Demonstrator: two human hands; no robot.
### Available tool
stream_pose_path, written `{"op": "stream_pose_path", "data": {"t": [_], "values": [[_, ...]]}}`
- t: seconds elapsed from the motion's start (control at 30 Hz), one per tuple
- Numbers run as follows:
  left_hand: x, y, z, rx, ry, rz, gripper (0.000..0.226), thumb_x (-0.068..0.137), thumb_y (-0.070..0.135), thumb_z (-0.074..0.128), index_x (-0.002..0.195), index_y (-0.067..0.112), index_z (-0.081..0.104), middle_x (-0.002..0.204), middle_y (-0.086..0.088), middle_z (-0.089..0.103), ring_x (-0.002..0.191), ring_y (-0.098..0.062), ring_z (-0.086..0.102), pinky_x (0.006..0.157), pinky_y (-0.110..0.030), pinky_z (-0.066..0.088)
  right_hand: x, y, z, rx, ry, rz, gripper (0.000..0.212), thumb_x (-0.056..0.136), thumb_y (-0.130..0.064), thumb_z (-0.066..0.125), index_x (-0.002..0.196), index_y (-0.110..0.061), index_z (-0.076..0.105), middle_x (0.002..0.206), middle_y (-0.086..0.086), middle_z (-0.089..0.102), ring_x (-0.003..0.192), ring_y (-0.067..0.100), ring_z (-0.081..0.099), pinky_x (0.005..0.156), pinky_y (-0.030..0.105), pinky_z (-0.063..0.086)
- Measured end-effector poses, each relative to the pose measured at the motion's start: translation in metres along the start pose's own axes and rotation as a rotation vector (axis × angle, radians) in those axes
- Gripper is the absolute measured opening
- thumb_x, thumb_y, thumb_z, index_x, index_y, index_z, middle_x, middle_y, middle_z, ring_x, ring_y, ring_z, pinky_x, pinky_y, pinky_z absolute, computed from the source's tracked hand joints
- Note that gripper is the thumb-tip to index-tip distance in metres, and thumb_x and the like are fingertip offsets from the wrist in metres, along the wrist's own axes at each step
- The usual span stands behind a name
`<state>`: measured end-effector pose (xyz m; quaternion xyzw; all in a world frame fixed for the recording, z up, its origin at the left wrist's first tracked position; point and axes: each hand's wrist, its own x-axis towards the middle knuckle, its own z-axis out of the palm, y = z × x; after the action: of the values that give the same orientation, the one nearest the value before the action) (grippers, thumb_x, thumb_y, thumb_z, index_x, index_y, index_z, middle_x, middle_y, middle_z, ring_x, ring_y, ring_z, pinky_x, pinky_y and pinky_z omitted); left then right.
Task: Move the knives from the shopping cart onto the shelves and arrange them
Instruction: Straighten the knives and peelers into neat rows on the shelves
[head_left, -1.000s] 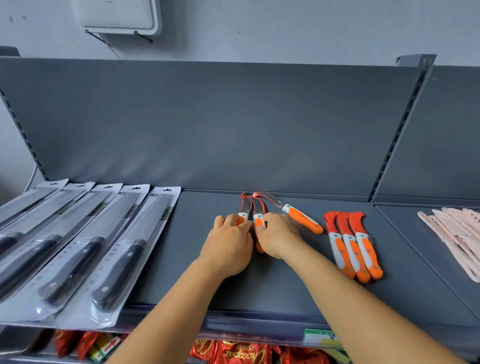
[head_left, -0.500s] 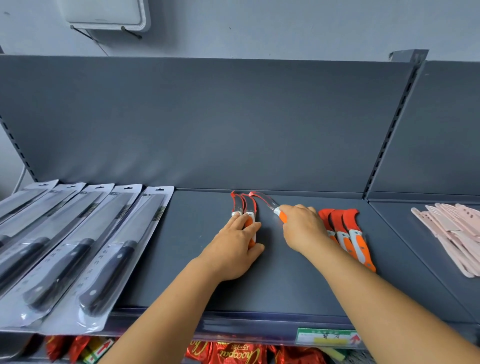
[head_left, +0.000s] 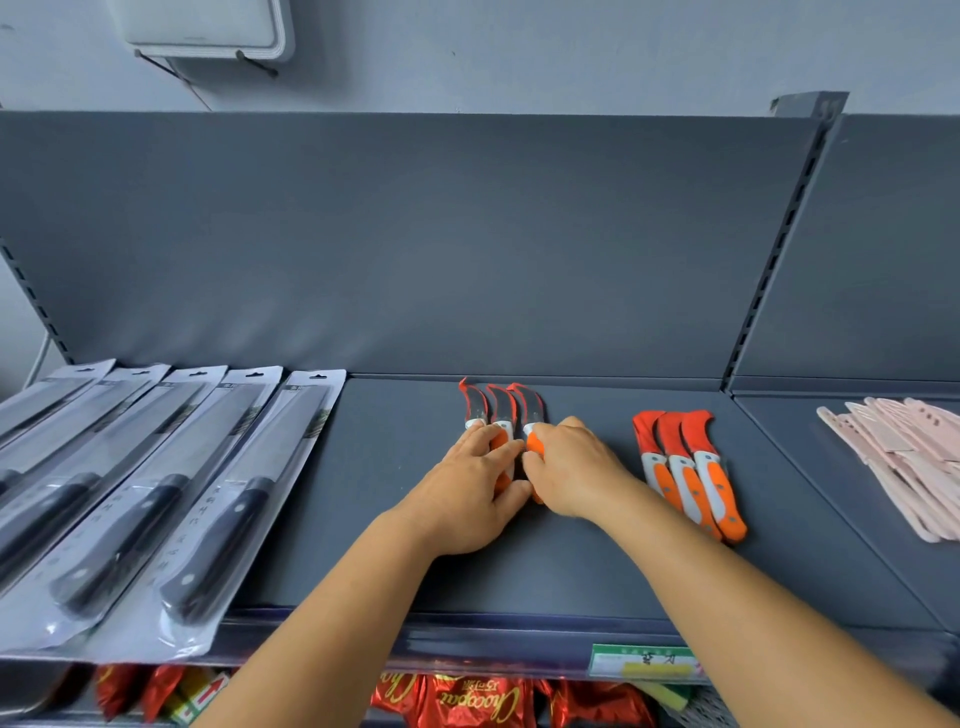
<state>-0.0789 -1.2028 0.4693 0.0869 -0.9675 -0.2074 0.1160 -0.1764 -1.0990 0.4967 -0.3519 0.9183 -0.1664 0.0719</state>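
Three small curved knives (head_left: 503, 410) with orange-and-white handles lie side by side on the dark grey shelf (head_left: 395, 519), blades pointing to the back. My left hand (head_left: 470, 491) lies flat over the handles of the left two. My right hand (head_left: 571, 467) grips the handle of the rightmost one, pressed against the others. Most of the handles are hidden under my hands. A second set of three orange-handled knives (head_left: 688, 473) with red blade covers lies to the right, apart from my hands.
Several packaged black-handled knives (head_left: 218, 499) lie in a row at the left, overhanging the shelf's front edge. Pale pink knives (head_left: 904, 457) lie on the neighbouring shelf at right. Red snack bags (head_left: 478, 701) fill the shelf below. A price label (head_left: 644, 662) sits on the front rail.
My right hand took the third curved knife, which lay angled to the right, and brought it left against the other two. My left hand stayed on the left pair.
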Motion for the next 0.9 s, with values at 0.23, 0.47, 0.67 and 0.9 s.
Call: {"op": "stream_pose_path", "data": {"t": [0.23,0.47,0.67,0.9], "values": [[0.001,-0.001,-0.003,0.046,-0.017,-0.002,0.050,0.096,0.039,0.049,0.140,0.017,0.041,0.147,0.001,0.030,0.139,-0.017,0.024,0.110,-0.029,0.031,-0.001,-0.004,-0.003,0.022,-0.013,0.035,0.043,0.099,-0.036,0.040,0.139,-0.020,0.044,0.135,0.010,0.038,0.115,0.031,0.052,0.091,0.035,0.044],[0.003,0.020,-0.010,0.174,-0.011,0.034,0.070,0.094,0.049,0.047,0.150,0.016,0.022,0.158,-0.001,0.016,0.148,-0.020,0.001,0.119,-0.034,0.013,-0.017,0.008,-0.018,-0.033,0.067,0.021,0.046,0.100,-0.040,0.035,0.138,-0.014,0.043,0.143,0.008,0.037,0.129,0.027,0.040,0.099,0.036,0.038],[0.016,0.078,0.001,0.272,-0.058,0.125,0.062,0.096,0.042,0.046,0.149,0.021,0.024,0.155,-0.002,0.020,0.145,-0.019,0.012,0.114,-0.035,0.014,-0.041,0.058,-0.038,-0.151,0.088,0.056,0.042,0.099,-0.028,0.039,0.139,-0.019,0.041,0.148,-0.001,0.033,0.136,0.022,0.025,0.107,0.036,0.029],[0.030,0.132,0.043,0.216,-0.194,0.107,0.044,0.096,0.039,0.044,0.132,0.014,0.045,0.140,-0.010,0.041,0.130,-0.030,0.037,0.105,-0.040,0.036,-0.053,0.121,-0.043,-0.116,-0.020,0.078,0.025,0.099,-0.027,0.034,0.113,-0.017,0.052,0.128,0.004,0.044,0.122,0.027,0.035,0.097,0.036,0.036]]}}
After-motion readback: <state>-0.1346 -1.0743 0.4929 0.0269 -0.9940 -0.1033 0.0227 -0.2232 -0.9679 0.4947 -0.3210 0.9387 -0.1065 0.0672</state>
